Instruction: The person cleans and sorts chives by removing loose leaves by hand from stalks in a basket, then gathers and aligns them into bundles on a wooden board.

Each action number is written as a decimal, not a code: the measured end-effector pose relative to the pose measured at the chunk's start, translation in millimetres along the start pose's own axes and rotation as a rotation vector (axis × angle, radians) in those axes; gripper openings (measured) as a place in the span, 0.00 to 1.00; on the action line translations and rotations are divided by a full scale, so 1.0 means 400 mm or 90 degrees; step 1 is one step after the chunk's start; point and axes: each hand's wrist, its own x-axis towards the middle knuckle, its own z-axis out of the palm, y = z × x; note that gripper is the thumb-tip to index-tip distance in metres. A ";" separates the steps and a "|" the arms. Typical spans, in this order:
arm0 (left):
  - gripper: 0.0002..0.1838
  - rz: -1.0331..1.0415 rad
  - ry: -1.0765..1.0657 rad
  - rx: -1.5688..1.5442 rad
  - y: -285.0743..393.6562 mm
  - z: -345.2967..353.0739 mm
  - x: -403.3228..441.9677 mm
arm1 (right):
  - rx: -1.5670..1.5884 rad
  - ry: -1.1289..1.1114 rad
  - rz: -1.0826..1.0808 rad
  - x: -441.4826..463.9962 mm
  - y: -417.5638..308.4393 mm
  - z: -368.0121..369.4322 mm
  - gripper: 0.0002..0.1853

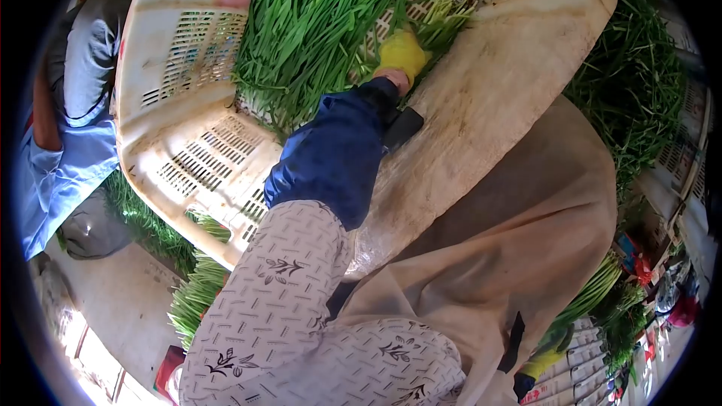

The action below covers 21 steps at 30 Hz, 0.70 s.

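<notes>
In the head view, my left hand (404, 54) wears a yellow glove and reaches into a large off-white plastic basket (485, 128). Its fingers curl down among long, flat green chives (323, 37), and a smaller clump with pale stem ends (445, 21) lies just beyond it. The fingertips are hidden in the leaves. At the lower right, partly behind brown cloth, my right hand (543, 363), also yellow-gloved, is low beside a bundle of green chives (594, 293). Its fingers are too small and covered to make out.
Another person's blue clothing (71, 173) shows at the left edge. More green chives (199, 293) stand below the basket, and a dark green heap (632, 90) lies to the right. Brown translucent cloth (511, 240) drapes in front of the basket. Stacked printed sheets (575, 372) sit lower right.
</notes>
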 end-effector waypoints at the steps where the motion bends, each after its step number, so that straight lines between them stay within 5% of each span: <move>1: 0.45 -0.063 -0.038 -0.064 -0.007 -0.005 0.021 | 0.006 -0.002 0.002 0.001 -0.002 0.002 0.21; 2: 0.44 -0.125 -0.077 -0.129 -0.016 -0.008 0.038 | 0.010 -0.004 0.004 0.002 -0.002 0.004 0.21; 7: 0.38 0.073 0.037 -0.026 0.016 -0.021 0.020 | 0.074 -0.010 0.016 0.023 0.003 0.009 0.22; 11: 0.37 0.011 -0.052 -0.183 0.025 0.006 0.019 | 0.093 -0.022 0.037 0.040 -0.051 0.023 0.22; 14: 0.35 0.124 -0.174 -0.290 -0.026 -0.014 0.053 | 0.106 -0.037 0.057 0.039 -0.098 0.037 0.21; 15: 0.34 0.042 -0.248 -0.256 -0.027 -0.011 0.060 | 0.111 -0.044 0.065 0.040 -0.116 0.038 0.21; 18: 0.41 0.075 -0.148 -0.259 -0.022 0.024 0.014 | 0.137 -0.063 0.095 0.032 -0.165 0.055 0.21; 21: 0.32 0.213 -0.163 -0.435 -0.047 0.040 -0.014 | 0.189 -0.083 0.141 0.027 -0.205 0.057 0.21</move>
